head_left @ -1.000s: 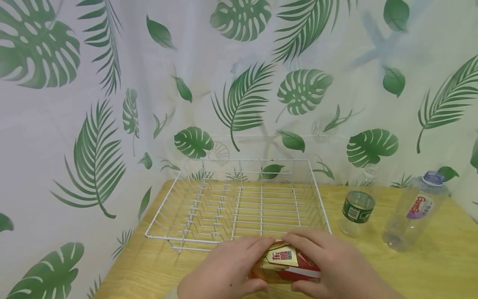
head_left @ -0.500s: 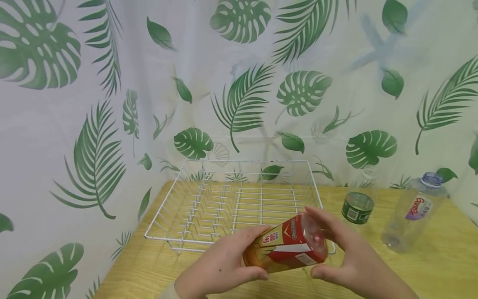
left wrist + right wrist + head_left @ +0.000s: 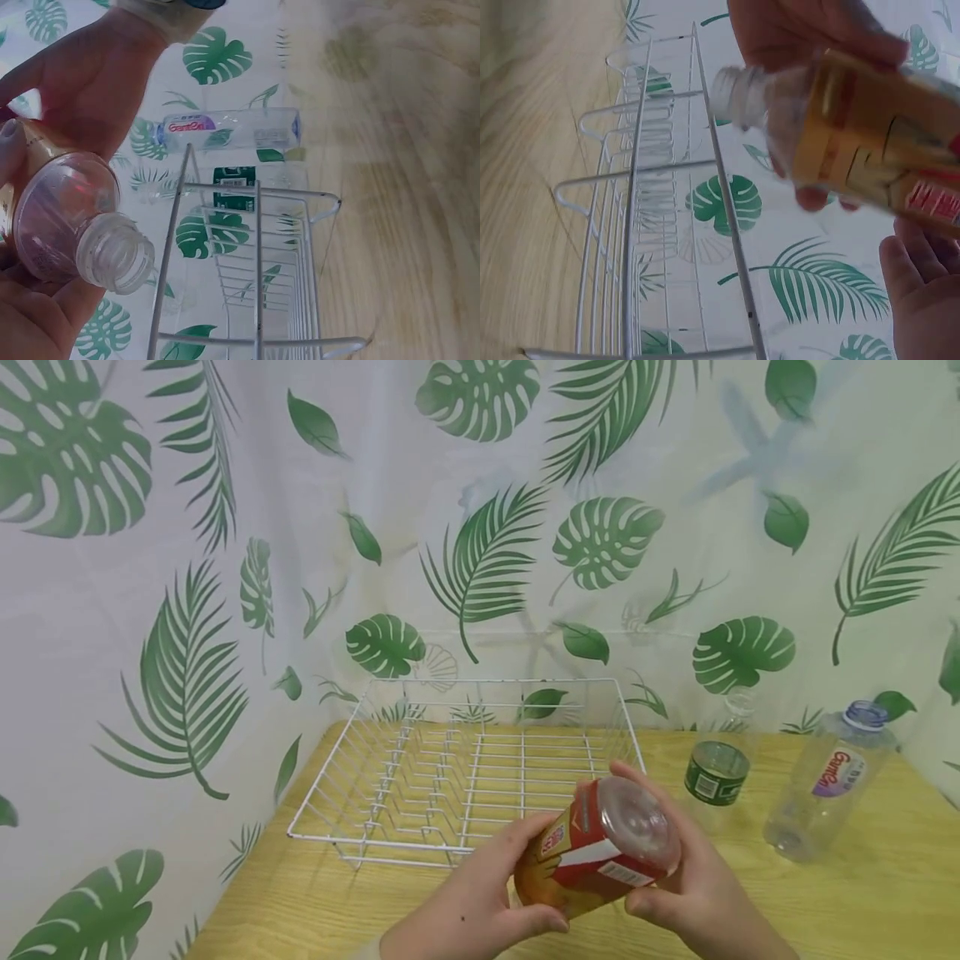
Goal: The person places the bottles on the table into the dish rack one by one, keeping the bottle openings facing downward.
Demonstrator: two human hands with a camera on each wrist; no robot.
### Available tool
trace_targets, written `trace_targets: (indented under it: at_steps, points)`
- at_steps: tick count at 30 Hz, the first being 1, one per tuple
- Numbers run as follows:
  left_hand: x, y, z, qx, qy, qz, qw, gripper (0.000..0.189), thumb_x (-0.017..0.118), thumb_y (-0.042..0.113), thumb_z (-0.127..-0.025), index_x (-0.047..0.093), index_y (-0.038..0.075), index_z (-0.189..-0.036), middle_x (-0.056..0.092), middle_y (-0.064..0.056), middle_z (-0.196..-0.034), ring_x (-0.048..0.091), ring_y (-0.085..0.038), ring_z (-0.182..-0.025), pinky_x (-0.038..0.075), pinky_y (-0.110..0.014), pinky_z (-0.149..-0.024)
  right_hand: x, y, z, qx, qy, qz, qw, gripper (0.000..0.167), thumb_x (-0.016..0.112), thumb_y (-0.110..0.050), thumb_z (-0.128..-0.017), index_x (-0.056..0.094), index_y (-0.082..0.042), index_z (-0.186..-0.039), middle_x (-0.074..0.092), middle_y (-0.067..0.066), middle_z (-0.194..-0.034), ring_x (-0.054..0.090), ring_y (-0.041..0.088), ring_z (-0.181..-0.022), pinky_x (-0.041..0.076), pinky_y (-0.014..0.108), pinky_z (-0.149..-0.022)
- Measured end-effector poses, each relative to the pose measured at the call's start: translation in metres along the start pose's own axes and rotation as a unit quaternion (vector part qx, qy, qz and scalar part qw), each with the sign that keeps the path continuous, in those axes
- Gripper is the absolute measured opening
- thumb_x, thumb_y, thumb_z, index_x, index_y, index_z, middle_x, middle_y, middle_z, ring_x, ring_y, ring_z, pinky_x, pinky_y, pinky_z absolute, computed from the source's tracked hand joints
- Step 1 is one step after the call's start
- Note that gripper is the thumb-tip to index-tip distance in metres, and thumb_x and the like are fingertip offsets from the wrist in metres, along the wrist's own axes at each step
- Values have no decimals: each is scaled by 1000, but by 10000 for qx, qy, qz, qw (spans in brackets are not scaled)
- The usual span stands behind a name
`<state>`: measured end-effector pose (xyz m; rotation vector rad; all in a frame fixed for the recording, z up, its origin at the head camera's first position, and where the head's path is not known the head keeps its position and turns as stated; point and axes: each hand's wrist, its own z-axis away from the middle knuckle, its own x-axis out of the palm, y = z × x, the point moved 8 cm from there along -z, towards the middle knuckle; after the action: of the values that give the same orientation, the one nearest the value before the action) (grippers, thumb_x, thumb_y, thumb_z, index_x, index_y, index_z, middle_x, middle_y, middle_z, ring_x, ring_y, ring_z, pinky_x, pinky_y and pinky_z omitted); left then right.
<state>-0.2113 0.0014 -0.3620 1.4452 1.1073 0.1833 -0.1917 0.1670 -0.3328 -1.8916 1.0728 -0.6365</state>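
Observation:
In the head view both of my hands hold a plastic bottle (image 3: pixel 592 852) with a red and gold label, tilted with its clear base turned up towards the head camera. The left hand (image 3: pixel 480 889) grips the bottle around its neck-side half, thumb in front. Around the base end curls the right hand (image 3: pixel 693 868), its thumb below and its fingers behind. The left wrist view shows the bottle's bare, uncapped neck (image 3: pixel 116 253). A white wire dish rack (image 3: pixel 468 842) stands just beyond the hands.
Right of the rack, a clear bottle with a green label (image 3: pixel 716 772) stands on the wooden table (image 3: pixel 262 902). Further right is a clear bottle with a purple and red label (image 3: pixel 832 789). A leaf-patterned curtain (image 3: pixel 675 443) hangs behind and at the left.
The bottle has been turned so its base swings up and towards the head camera. The right hand came loose from it, then closed round the base end again.

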Motion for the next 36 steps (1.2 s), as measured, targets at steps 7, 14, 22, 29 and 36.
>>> trace_targets:
  at_steps: [7,14,22,29,36]
  points:
    - [13,3,-2,273,-26,-768,9967,81,80,37,-88,31,33,-152,49,13,-138,52,-3,-119,48,-27,-100,19,-8,-2,-752,-428,-484,9951,85,68,3,-94,12,4,-158,38,26,-154,46,31,-137,53,41,-98]
    - [17,3,-5,465,-124,-1140,9923,88,81,38,-86,27,34,-155,48,13,-139,51,-2,-122,48,-26,-100,19,-6,0,-608,-189,30,9980,77,70,15,-86,27,8,-150,48,26,-147,52,29,-131,52,37,-100]
    - [19,5,-5,698,-242,-1080,9914,86,79,34,-89,26,30,-156,47,13,-140,52,-2,-123,47,-24,-101,14,-6,1,-504,60,622,9968,78,71,19,-82,31,6,-148,52,25,-144,55,26,-128,50,32,-100]
    - [16,8,-1,786,-234,-1410,9866,93,79,35,-89,19,30,-160,48,12,-142,52,-2,-124,47,-24,-100,20,-6,2,-756,-204,140,9968,75,68,18,-85,27,9,-147,48,26,-146,52,30,-132,52,37,-99]
    - [14,10,1,805,-209,-1634,9831,94,78,39,-89,17,31,-161,47,13,-141,53,-1,-121,47,-23,-100,17,-5,3,-580,-116,259,9979,76,69,18,-84,29,7,-147,49,25,-146,53,28,-130,52,37,-99]
